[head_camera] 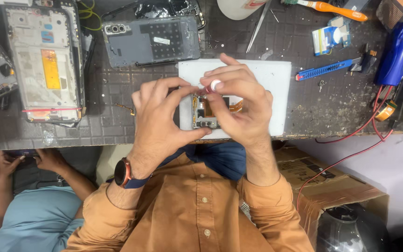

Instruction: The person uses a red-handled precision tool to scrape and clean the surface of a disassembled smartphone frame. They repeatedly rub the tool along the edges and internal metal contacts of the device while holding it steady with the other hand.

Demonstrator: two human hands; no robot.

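While both hands grip it, opened phone point(206, 114) shows bare circuitry.

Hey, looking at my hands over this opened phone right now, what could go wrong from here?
1. The small white-capped tube, pinched by your right hand, sits right above the opened phone; a drip might land on the exposed board.
2. The phone lies near the white pad's front edge, steadied only by your left hand; it may slip off.

Dark workbench point(117, 93) bore white pad point(276, 79); left of it, grey phone back point(151, 41); right, blue utility knife point(325, 70).
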